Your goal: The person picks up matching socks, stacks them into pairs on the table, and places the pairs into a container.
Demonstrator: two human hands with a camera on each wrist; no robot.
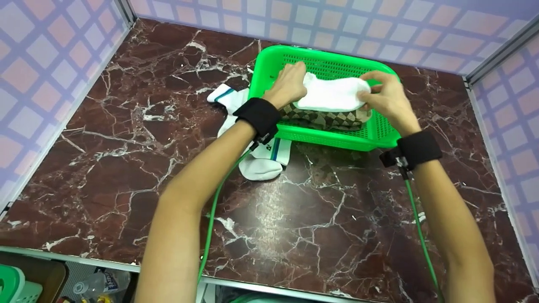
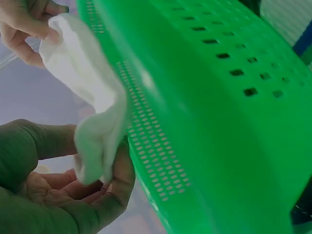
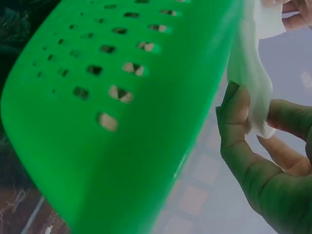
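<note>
A white sock (image 1: 332,93) is stretched sideways above the green basket (image 1: 324,142). My left hand (image 1: 290,82) pinches its left end; in the left wrist view the sock's end sits between thumb and curled fingers (image 2: 122,173). At the other end, my right hand (image 1: 385,94) pinches the sock, with the thumb on one side and fingers on the other in the right wrist view. Beneath the sock, a brown-and-beige checkered cloth item (image 1: 324,119) lies inside the basket, partly covered from sight.
White socks with blue-green stripes (image 1: 261,168) lie on the marbled table (image 1: 126,176) left of the basket, partly behind my left wrist. Patterned panels (image 1: 328,21) stand at the back and sides. A plastic bottle (image 1: 101,284) is below the front edge. Green cables trail from both wristbands.
</note>
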